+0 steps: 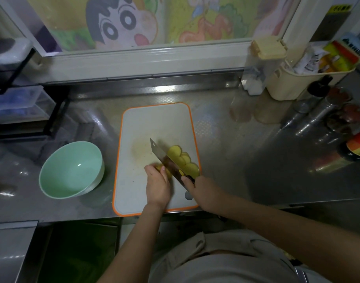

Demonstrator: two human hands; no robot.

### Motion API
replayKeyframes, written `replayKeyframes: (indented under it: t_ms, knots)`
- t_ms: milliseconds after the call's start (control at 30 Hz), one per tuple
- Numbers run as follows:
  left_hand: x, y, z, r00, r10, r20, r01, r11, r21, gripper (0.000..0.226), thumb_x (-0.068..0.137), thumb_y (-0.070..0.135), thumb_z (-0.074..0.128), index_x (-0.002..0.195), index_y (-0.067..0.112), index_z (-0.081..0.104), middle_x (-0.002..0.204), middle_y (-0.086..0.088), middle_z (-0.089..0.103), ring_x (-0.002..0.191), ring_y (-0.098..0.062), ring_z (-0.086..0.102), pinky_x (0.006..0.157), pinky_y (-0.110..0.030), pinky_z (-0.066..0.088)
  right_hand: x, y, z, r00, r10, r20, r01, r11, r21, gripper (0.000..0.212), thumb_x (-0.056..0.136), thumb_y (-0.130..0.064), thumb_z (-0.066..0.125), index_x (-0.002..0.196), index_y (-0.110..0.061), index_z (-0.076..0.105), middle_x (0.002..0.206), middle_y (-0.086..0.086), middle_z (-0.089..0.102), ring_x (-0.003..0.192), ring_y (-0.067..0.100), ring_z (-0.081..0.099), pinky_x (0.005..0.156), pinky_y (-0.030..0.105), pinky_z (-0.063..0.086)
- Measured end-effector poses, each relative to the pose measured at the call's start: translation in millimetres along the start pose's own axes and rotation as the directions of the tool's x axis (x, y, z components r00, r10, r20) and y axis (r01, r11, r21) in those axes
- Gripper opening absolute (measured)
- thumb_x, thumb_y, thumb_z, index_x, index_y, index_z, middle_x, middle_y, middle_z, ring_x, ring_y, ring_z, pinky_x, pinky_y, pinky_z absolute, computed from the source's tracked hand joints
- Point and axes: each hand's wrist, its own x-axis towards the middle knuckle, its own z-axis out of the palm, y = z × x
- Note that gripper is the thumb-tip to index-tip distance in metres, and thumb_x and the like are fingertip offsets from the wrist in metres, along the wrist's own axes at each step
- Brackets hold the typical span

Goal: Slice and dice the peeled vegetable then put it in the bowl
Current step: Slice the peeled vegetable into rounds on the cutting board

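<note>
While the right hand (201,190) is gripping the knife (164,158) and the left hand (157,186) is curling round the uncut vegetable (159,167) near the board's (154,123) front edge, slicing is looking well along: slices (185,160) are lying along its right edge. Dicing is waiting, and the bowl (68,160) is sitting empty on the worktop's (236,160) left side.

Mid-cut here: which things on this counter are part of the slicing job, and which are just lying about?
In the job:
vegetable piece, held by left hand
slices, right of the blade
cleaver, gripped by right hand
board
bowl, left of the board, nothing in it yet

Lying about:
bin
jar
bottle
rack
</note>
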Motion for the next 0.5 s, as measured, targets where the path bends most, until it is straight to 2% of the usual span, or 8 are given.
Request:
replayKeyframes:
  t_ms: [67,133,200,267,333,367,433,500]
  knots:
    - [-1.3,0.3,-0.7,1.000,0.000,0.008,0.000,1.000,0.003,0.015,0.099,0.024,0.035,0.102,0.010,0.030,0.095,-0.008,0.049,0.079,-0.027,0.049,0.069,-0.032,0.036,2.5,-1.9,-3.9,1.000,-0.021,0.003,0.021,0.993,0.115,0.046,0.103,-0.029,0.028,0.130,0.005,0.044,0.084,0.010,0.053,0.064,0.013,0.043,0.056,0.021,0.034]
    - [-3.0,1.2,-1.6,1.000,0.008,0.018,-0.008,1.000,0.009,0.013,0.099,0.023,0.035,0.099,0.012,0.028,0.094,-0.008,0.049,0.077,-0.025,0.047,0.068,-0.032,0.035,7.9,-2.0,-6.3,1.000,-0.023,-0.015,0.025,0.981,0.194,0.055,0.102,-0.041,0.027,0.107,0.006,0.056,0.067,0.001,0.042,0.057,0.008,0.037,0.053,0.017,0.030]
    - [-5.0,1.4,-2.1,0.999,0.025,0.028,-0.025,1.000,0.011,0.012,0.099,0.022,0.035,0.098,0.012,0.027,0.093,-0.008,0.049,0.077,-0.025,0.047,0.067,-0.032,0.034,14.5,-6.3,-5.5,0.999,-0.040,-0.025,0.044,0.979,0.198,0.052,0.101,-0.043,0.027,0.099,0.001,0.055,0.066,0.001,0.042,0.058,0.010,0.039,0.056,0.019,0.034]
    - [-6.2,-0.1,-2.6,0.998,0.048,0.038,-0.048,0.999,0.015,0.012,0.099,0.022,0.035,0.097,0.012,0.027,0.093,-0.009,0.050,0.076,-0.026,0.049,0.066,-0.033,0.035,23.1,-10.2,-2.7,0.998,-0.055,-0.036,0.062,0.966,0.253,0.048,0.100,-0.044,0.030,0.093,-0.003,0.054,0.073,0.005,0.050,0.067,0.017,0.049,0.069,0.031,0.046]
    - [-7.3,-1.9,-2.5,0.996,0.069,0.056,-0.071,0.997,0.035,0.012,0.099,0.022,0.034,0.098,0.013,0.027,0.093,-0.008,0.050,0.075,-0.025,0.050,0.065,-0.032,0.035,28.6,-14.4,-3.1,0.998,-0.044,-0.047,0.055,0.959,0.278,0.046,0.099,-0.045,0.032,0.086,-0.006,0.053,0.080,0.010,0.055,0.076,0.024,0.054,0.083,0.039,0.049]
    - [-7.7,-2.4,-2.5,0.995,0.074,0.063,-0.076,0.996,0.040,0.011,0.099,0.022,0.034,0.098,0.014,0.027,0.093,-0.008,0.050,0.075,-0.024,0.050,0.065,-0.033,0.035,29.6,-15.5,-3.5,0.998,-0.035,-0.046,0.046,0.958,0.284,0.046,0.099,-0.045,0.032,0.078,-0.008,0.050,0.078,0.009,0.054,0.073,0.024,0.053,0.083,0.039,0.049]
    - [-7.1,-2.7,-3.1,0.994,0.081,0.069,-0.083,0.996,0.029,0.011,0.099,0.022,0.034,0.097,0.013,0.027,0.093,-0.008,0.050,0.076,-0.026,0.051,0.066,-0.033,0.035,30.2,-16.8,-5.3,0.999,-0.018,-0.032,0.027,0.954,0.299,0.045,0.099,-0.046,0.031,0.066,-0.016,0.040,0.068,0.004,0.047,0.063,0.020,0.048,0.076,0.034,0.048]
    - [-6.5,-2.4,-4.3,0.994,0.082,0.069,-0.082,0.997,0.004,0.012,0.099,0.021,0.034,0.097,0.012,0.027,0.092,-0.009,0.050,0.077,-0.027,0.052,0.066,-0.033,0.035,32.6,-16.8,-5.4,0.999,0.008,-0.038,0.003,0.956,0.293,0.047,0.100,-0.045,0.030,0.063,-0.016,0.037,0.063,0.004,0.044,0.056,0.019,0.046,0.059,0.027,0.043]
